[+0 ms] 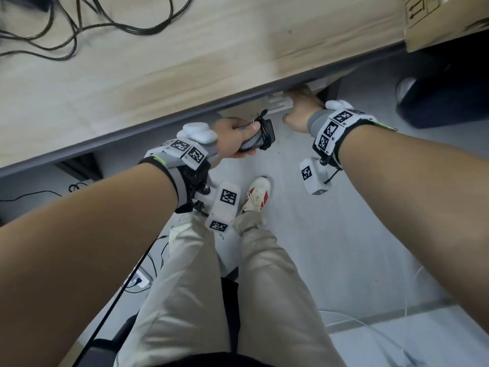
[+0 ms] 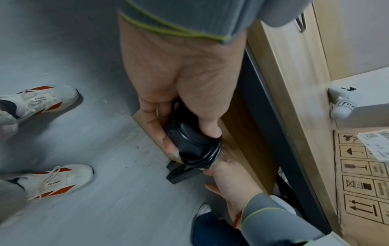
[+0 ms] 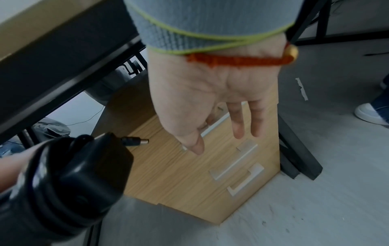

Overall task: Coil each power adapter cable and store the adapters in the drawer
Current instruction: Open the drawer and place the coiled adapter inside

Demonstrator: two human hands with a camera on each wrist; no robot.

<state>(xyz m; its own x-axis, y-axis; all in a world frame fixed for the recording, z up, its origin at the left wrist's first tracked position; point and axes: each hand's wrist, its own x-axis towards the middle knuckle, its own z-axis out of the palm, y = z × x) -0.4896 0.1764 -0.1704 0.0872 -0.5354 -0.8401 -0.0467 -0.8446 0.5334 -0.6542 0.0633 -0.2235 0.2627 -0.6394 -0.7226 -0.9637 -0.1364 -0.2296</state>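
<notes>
My left hand (image 1: 251,140) grips a black power adapter (image 1: 266,136) with its cable wound tightly around the body, just below the desk edge. In the left wrist view the adapter (image 2: 193,139) sits between thumb and fingers. Its barrel plug (image 3: 136,141) sticks out of the coil. My right hand (image 1: 296,104) reaches under the desk to the wooden drawer cabinet (image 3: 179,183). Its fingers (image 3: 238,119) hang fairly straight at the top drawer's white handle (image 3: 216,122). Whether the index finger touches that handle I cannot tell. All drawers look closed.
The wooden desk (image 1: 158,75) overhangs the cabinet and carries loose black cables (image 1: 79,27) and a cardboard box (image 1: 436,19). A black desk leg (image 3: 299,158) stands right of the cabinet. My shoe (image 1: 258,193) is on the grey floor. Another person's shoe (image 3: 370,113) is nearby.
</notes>
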